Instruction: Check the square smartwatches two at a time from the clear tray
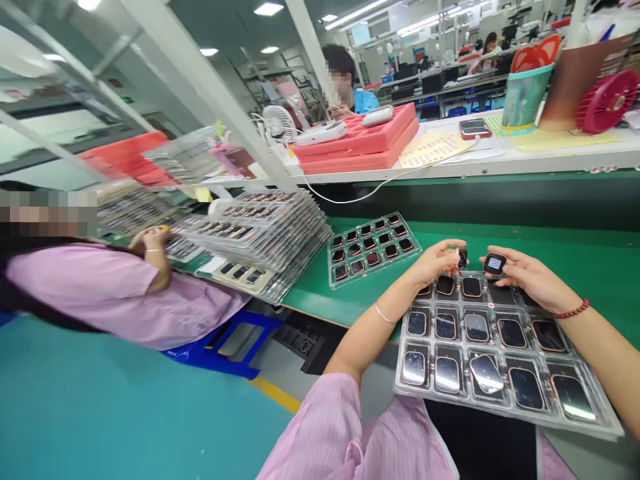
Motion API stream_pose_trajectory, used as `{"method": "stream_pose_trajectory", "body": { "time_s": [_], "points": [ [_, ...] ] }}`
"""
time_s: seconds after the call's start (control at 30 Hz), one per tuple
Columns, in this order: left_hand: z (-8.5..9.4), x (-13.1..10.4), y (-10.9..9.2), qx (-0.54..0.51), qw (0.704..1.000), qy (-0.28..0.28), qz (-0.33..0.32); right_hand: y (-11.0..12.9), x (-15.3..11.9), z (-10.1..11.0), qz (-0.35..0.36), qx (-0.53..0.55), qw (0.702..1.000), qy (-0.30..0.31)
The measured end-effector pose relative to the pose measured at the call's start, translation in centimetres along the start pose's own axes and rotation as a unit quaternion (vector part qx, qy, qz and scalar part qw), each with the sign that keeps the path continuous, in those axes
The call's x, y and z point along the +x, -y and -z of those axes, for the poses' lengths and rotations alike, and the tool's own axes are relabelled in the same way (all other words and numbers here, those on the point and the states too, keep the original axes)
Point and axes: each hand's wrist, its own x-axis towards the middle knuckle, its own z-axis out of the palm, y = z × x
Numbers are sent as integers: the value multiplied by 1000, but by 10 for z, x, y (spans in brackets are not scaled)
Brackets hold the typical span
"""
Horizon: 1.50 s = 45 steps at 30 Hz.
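Lower right of the frame: a clear tray (pixel 467 347) of watches, its near edge over the person's lap. Left hand (pixel 447 256) above the tray's far edge, fingers and thumb pinched on a small dark piece (pixel 463 259) – partly hidden, details hard to read. Right hand (pixel 525 272) just to the right of it, fingers closed around the sides of a square watch (pixel 495 264), a pale printed-looking patch on the face turned to view. The two held pieces are near each other, apart.

Front and middle rows of the tray: five watches each. In the front row the middle watch (pixel 487 375) sits askew in its pocket. Back row partly covered by the hands.

Centre of the frame, on the green surface (pixel 313 288): a second filled tray (pixel 377 268), lying flat. Left of it, a tall stack of trays (pixel 295 233). Upper right, on a white shelf (pixel 550 148): red foam trays (pixel 357 150), a phone (pixel 475 128), a teal cup (pixel 525 100). Far left – a co-worker in a pink top (pixel 100 287), hands near more trays.
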Motion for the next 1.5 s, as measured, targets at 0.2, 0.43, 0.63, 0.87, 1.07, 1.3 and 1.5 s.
{"method": "stream_pose_trajectory", "body": {
  "time_s": [0.2,0.43,0.63,0.87,1.07,1.3,1.5],
  "points": [
    [3,2,1,-3,1000,11,-11,-2,3,1,-8,2,1000,-5],
    [3,1,0,-9,1000,14,-14,6,0,-1,-24,50,998,-4],
    [3,2,1,-8,1000,17,-12,12,-2,0,-27,110,993,25],
    [4,2,1,-13,1000,8,-10,11,0,-1,4,102,994,33],
    [4,2,0,-16,1000,14,-6,13,0,-4,40,65,997,34],
    [4,3,0,-8,1000,-5,-3,12,1,-3,46,37,998,36],
    [2,3,2,23,999,-21,-14,11,1,-3,54,7,998,37]
  ]
}}
